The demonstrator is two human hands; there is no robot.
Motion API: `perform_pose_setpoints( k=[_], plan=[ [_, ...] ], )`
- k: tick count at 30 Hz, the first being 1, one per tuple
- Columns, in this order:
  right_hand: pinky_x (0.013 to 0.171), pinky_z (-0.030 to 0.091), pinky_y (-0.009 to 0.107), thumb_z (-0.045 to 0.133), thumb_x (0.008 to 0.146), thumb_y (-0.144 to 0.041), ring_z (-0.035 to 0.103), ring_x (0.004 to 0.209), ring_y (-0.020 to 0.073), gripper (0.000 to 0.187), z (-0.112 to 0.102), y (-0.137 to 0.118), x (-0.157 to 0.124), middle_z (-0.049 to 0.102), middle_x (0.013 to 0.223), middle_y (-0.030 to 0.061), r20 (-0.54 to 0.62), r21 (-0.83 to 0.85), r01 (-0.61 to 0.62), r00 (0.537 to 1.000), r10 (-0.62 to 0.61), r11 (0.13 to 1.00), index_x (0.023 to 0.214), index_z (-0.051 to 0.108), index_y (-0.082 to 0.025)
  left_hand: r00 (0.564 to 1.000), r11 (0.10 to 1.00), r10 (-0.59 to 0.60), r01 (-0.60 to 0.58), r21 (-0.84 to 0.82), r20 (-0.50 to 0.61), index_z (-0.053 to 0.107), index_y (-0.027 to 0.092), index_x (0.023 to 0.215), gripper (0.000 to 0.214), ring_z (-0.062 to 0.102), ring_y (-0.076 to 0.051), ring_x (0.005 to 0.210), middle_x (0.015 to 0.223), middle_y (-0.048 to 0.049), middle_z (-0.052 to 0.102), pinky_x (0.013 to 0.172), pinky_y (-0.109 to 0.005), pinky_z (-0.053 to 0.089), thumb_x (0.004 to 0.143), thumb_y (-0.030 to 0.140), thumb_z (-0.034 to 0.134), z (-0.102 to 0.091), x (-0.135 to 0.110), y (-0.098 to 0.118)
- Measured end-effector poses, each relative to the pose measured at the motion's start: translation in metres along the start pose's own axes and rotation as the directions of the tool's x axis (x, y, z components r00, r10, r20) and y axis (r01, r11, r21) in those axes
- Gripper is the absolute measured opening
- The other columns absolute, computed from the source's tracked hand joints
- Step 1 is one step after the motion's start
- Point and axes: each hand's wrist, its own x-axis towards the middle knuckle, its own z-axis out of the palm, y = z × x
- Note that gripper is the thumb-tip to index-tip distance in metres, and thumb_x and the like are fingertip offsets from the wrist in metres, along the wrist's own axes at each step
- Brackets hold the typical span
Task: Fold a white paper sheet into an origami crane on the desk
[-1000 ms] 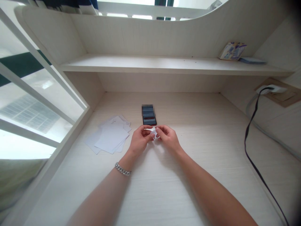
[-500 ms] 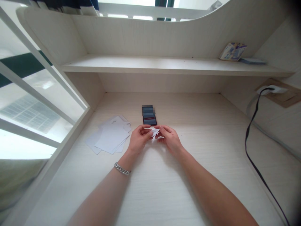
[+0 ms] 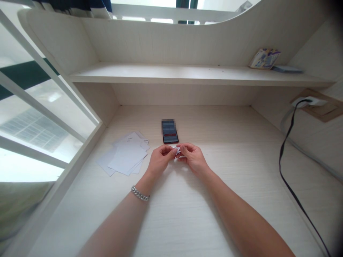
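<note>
Between my fingertips is a small piece of folded white paper (image 3: 178, 150), mostly covered by the fingers. My left hand (image 3: 160, 159) pinches it from the left, thumb on top. From the other side my right hand (image 3: 193, 157) grips it between thumb and fingers. Both hands are close together, low over the desk. A dark phone (image 3: 169, 132) lies just beyond them, part of its screen blurred. Left of my left hand is a loose pile of white paper sheets (image 3: 127, 155), fanned over one another.
A shelf (image 3: 171, 69) runs across the back above the desk (image 3: 171, 221), with a small printed packet (image 3: 264, 59) at its right. A black cable (image 3: 284, 157) hangs from the wall socket (image 3: 318, 103) and trails along the right. White rails (image 3: 34, 103) border the left.
My left hand has shifted slightly towards the right hand, its thumb nearer the right fingers. Less of the white paper shows between them. The phone and sheets stay put.
</note>
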Motion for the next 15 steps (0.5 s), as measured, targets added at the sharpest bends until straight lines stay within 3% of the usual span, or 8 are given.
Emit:
perform_pose_setpoints(
  k=[9,15],
  plan=[
    [0.051,0.049,0.027,0.069,0.065,-0.047,0.058,0.055,0.0140,0.036,-0.0003,0.0068,0.0019,0.063,0.065,0.0025,-0.034,-0.081,0.038,0.999,-0.040,0.996,0.083,0.067,-0.015,0.999,0.997,0.019,-0.021,0.073,0.031,0.060,0.014,0.075,0.026,0.059,-0.013,0.065,0.070,-0.0039,0.065,0.061,-0.023,0.044,0.072,0.039,0.064,0.0003,-0.0020,0.0054],
    [0.052,0.050,0.027,0.070,0.066,-0.042,0.058,0.057,0.0145,0.033,0.0007,0.0080,0.0013,0.064,0.067,0.0038,-0.043,-0.201,0.124,0.990,-0.135,0.972,0.086,0.067,-0.015,0.998,1.000,-0.002,0.004,-0.021,0.062,0.059,0.014,0.080,0.029,0.062,-0.015,0.068,0.073,-0.0044,0.066,0.067,-0.029,0.051,0.076,0.043,0.058,0.0030,-0.0019,0.0060]
  ],
)
